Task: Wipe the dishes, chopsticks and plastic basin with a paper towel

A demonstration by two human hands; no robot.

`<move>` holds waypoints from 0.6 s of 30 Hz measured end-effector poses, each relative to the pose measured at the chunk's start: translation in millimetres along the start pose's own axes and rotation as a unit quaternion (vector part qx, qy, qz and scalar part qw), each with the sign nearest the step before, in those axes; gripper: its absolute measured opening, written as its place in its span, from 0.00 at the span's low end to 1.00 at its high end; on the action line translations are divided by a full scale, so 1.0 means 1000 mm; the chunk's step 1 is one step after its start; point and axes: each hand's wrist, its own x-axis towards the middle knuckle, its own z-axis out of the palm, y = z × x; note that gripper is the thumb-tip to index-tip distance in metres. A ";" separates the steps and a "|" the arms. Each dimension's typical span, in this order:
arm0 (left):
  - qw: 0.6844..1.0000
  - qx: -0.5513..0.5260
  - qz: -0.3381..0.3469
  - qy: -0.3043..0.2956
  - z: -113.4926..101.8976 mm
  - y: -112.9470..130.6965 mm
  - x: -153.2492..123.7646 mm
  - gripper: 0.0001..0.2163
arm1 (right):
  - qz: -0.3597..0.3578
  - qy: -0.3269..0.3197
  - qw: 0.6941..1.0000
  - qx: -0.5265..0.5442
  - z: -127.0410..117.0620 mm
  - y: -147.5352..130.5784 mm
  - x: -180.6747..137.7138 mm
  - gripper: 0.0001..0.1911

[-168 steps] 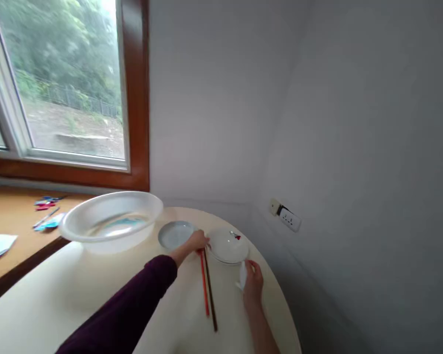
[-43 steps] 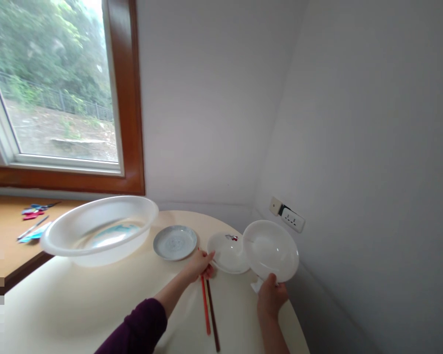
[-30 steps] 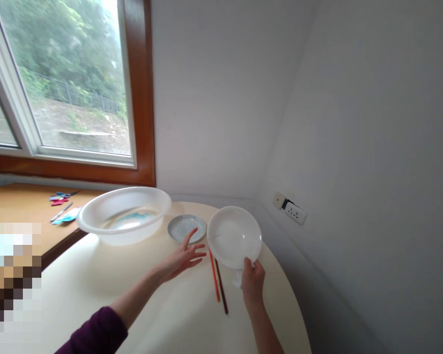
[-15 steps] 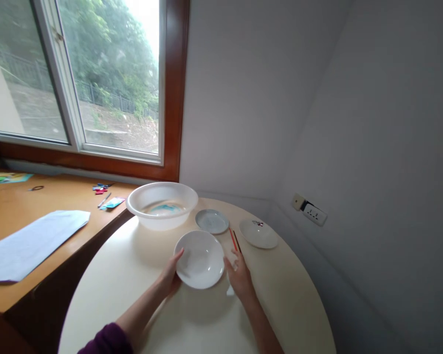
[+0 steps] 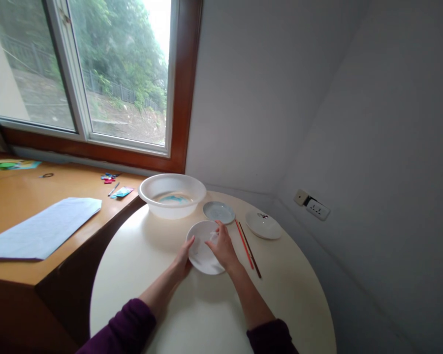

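Note:
A white plate (image 5: 201,255) lies on the round cream table (image 5: 214,314) in front of me. My left hand (image 5: 183,254) grips the plate's left rim, thumb on top. My right hand (image 5: 224,250) rests over the plate's right half, its fingers closed on a small white cloth (image 5: 211,237) that presses against the plate's inside. Just right of that hand lie a red chopstick (image 5: 244,244) and a brown chopstick (image 5: 252,250), side by side.
Behind the plate stand a white basin (image 5: 172,194) holding some water, a small grey-blue dish (image 5: 218,212) and a white dish with a red mark (image 5: 263,226). A wooden desk (image 5: 25,196) with a paper sheet (image 5: 40,228) and pens (image 5: 114,184) adjoins on the left. A wall socket (image 5: 313,206) is at the right.
The white plate went from raised in my right hand down onto the table nearer me. My left hand took its rim, and my right hand moved onto the plate with the cloth.

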 end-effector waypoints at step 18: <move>0.999 0.008 -0.024 -0.031 0.000 0.002 0.001 0.14 | 0.017 -0.222 0.962 -0.159 0.005 -0.020 -0.037 0.21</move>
